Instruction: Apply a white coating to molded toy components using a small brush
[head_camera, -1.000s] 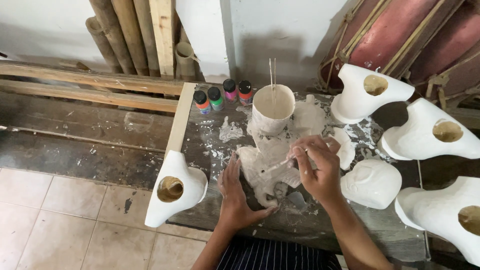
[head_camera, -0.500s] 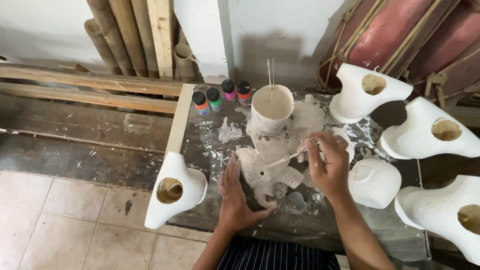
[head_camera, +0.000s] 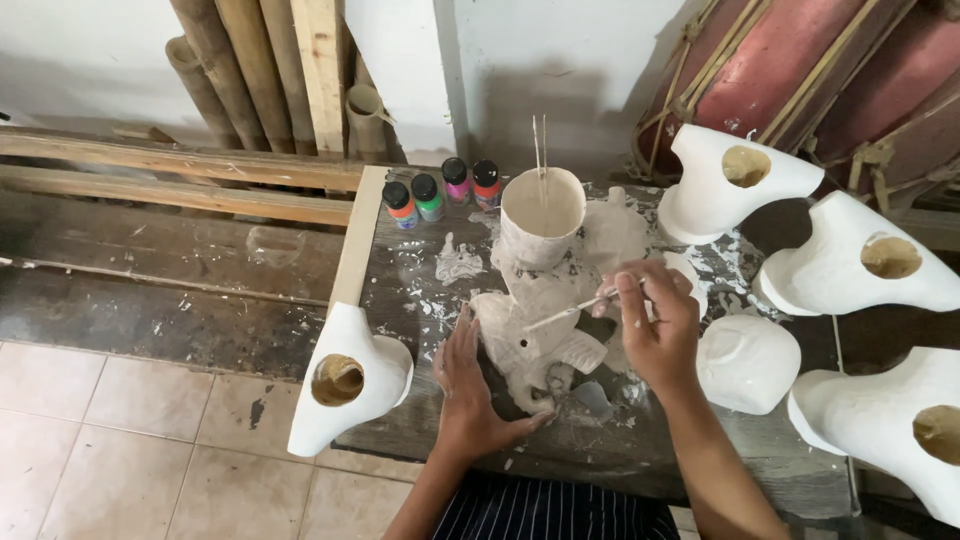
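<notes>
A white-coated figurine (head_camera: 540, 335) lies on the paint-spattered wooden table (head_camera: 650, 450). My left hand (head_camera: 470, 385) rests flat against the figurine's left side and steadies it. My right hand (head_camera: 655, 325) pinches a thin paintbrush (head_camera: 575, 310), whose tip points left over the figurine's upper part. Just behind the figurine stands a white cup of paint (head_camera: 541, 212) with two thin sticks standing in it.
Several small paint bottles (head_camera: 440, 192) with coloured contents stand at the table's back left. White hollow figures surround the work: one at the front-left corner (head_camera: 348, 378), several at the right (head_camera: 860, 265), and a rounded one (head_camera: 748, 362) by my right hand. Bamboo poles (head_camera: 230, 60) lean on the wall.
My right hand has lifted slightly and shifted right, drawing the brush from the figurine's middle toward its upper part. My left hand has stayed on the figurine.
</notes>
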